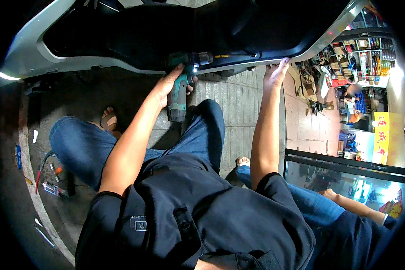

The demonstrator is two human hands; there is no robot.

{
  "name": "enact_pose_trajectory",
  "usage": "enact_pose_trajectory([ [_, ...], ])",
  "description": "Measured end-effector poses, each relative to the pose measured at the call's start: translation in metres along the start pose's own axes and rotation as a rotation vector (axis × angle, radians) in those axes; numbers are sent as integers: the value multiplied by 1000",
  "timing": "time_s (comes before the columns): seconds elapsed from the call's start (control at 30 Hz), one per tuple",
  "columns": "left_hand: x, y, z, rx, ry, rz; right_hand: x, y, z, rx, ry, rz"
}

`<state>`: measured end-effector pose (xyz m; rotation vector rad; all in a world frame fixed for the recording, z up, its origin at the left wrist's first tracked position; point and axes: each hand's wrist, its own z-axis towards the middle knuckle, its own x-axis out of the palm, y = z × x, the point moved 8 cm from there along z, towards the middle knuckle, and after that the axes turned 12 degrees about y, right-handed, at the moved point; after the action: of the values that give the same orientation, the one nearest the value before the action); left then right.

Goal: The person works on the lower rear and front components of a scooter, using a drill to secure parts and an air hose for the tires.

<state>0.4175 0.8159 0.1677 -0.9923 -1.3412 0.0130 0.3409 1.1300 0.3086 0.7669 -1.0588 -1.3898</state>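
A teal and black cordless drill (178, 92) is gripped by its handle in my left hand (168, 85), fingers wrapped round it. Its small lamp is lit, and the chuck with a long thin bit (229, 55) points right along the inside of a vehicle's body panel. This panel (301, 55) has a light-coloured rim and a dark inner side. My right hand (276, 74) grips its lower rim further right, thumb up, with the other fingers partly hidden. The bit's tip is too dark to make out clearly.
A can or tube (52, 189), a red hose (39, 175) and a thin tool (45, 237) lie on the ground at left. Another person's jeans and arm (360, 207) are at lower right. Beyond a glass door (337, 175) stand stocked shelves (369, 58).
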Motion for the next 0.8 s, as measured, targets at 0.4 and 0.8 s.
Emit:
enact_pose_trajectory([
  [0.4, -23, 12, 21, -18, 58, 29, 0, -4, 3, 22, 24, 20],
  [0.8, -9, -29, 8, 279, 10, 292, 0, -2, -1, 44, 45, -17],
])
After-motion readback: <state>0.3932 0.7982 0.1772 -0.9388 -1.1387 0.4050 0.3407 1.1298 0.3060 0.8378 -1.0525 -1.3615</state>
